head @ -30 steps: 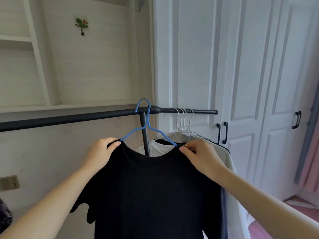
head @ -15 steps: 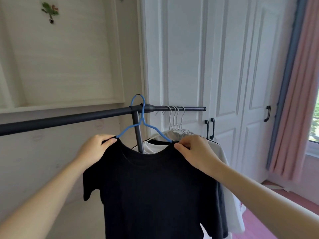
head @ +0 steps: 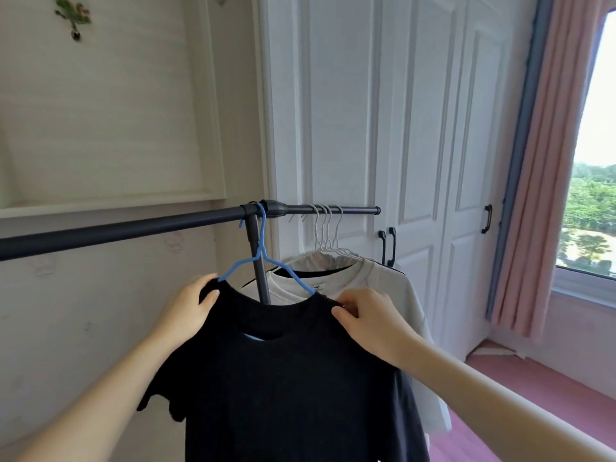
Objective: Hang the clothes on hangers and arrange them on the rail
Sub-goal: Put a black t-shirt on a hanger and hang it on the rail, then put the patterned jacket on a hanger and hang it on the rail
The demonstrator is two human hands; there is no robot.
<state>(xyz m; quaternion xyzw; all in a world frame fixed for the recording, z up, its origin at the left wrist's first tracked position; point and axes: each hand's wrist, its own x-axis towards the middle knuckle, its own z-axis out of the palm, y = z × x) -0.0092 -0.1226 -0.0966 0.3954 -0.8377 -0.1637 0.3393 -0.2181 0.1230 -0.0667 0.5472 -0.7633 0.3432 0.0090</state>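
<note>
A black T-shirt (head: 286,388) hangs on a blue wire hanger (head: 263,258) whose hook sits over the dark rail (head: 133,226) at the joint with the upright post. My left hand (head: 191,310) grips the shirt's left shoulder at the hanger's end. At the right shoulder, my right hand (head: 370,320) pinches the fabric by the collar. Behind, white hangers (head: 325,235) on the rail's right end carry a cream shirt (head: 383,288) and other garments.
The rail's upright post (head: 258,261) stands just behind the black shirt. White wardrobe doors (head: 416,145) with black handles fill the back. A pink curtain (head: 546,181) and a window are at the right. A recessed wall shelf (head: 110,201) is at the left.
The view has swung to the right, bringing the curtain and window into sight. Both hands stay on the shirt's shoulders, and the hanger's hook now sits tilted at the rail joint.
</note>
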